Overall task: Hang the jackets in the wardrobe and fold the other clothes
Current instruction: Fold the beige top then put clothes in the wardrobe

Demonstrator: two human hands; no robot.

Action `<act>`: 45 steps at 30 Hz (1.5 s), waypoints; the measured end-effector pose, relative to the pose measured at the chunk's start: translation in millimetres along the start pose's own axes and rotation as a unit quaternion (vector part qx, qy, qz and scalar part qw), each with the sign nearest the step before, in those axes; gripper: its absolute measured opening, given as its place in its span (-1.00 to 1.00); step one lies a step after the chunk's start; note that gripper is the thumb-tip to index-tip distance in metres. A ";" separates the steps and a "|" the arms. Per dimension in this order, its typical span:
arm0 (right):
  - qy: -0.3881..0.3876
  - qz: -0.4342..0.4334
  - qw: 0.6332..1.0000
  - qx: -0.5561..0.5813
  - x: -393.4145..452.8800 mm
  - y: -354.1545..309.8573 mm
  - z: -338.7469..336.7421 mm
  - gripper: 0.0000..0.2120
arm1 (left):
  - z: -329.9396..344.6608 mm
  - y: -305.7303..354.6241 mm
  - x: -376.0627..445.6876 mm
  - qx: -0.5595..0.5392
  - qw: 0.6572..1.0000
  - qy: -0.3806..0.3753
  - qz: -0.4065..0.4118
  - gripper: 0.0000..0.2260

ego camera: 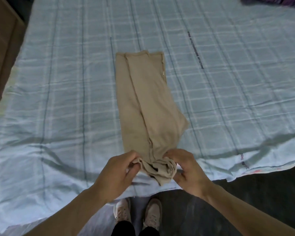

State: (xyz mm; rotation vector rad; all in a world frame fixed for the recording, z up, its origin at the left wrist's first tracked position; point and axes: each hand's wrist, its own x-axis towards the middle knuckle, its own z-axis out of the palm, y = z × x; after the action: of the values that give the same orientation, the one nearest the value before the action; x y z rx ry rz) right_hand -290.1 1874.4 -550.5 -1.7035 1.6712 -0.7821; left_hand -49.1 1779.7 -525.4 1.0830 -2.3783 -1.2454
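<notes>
Head view is showing two shoes (138, 212) standing on the dark floor (245, 193) at the bed's near edge. Just above them, the left hand (117, 171) and right hand (186, 169) are each pinching the bunched near end of a tan garment (146, 103), which is lying folded lengthwise on the checked blue sheet (66, 82). Farther off, something purple (279, 1), perhaps clothing, is lying at the top right corner.
</notes>
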 end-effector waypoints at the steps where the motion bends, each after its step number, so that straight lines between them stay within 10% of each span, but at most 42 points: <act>1: 0.005 0.042 0.998 0.047 7.1 -3.8 -6.5 -0.84 | -4.7 3.1 8.4 -0.024 0.999 0.020 -0.012 -0.91; 12: 0.150 0.134 0.974 0.107 134.2 -16.2 -46.4 -0.83 | -70.6 27.0 120.5 -0.187 0.968 0.159 -0.052 -0.76; 27: 0.213 0.175 0.959 0.068 361.8 21.5 -76.0 -0.78 | -143.5 -57.3 303.4 -0.111 0.952 0.269 -0.093 -0.86; 33: 0.085 0.284 0.954 -0.044 401.1 49.2 -79.4 -0.68 | -144.0 -96.8 351.2 -0.016 0.960 0.216 -0.177 -0.73; 39: 0.058 0.021 0.952 -0.301 341.4 41.2 -56.3 -0.47 | -108.8 -93.5 334.9 0.273 0.945 0.158 0.089 -0.52; 45: -0.087 0.028 0.940 -0.330 322.6 73.2 -32.5 -0.29 | -85.1 -122.7 337.7 0.358 0.932 0.010 0.048 -0.40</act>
State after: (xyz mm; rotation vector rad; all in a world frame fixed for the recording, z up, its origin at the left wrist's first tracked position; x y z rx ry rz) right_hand -353.8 1550.5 -589.9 -2.0666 1.9720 -0.0130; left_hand -178.0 1444.1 -609.8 1.1089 -2.9020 -0.3015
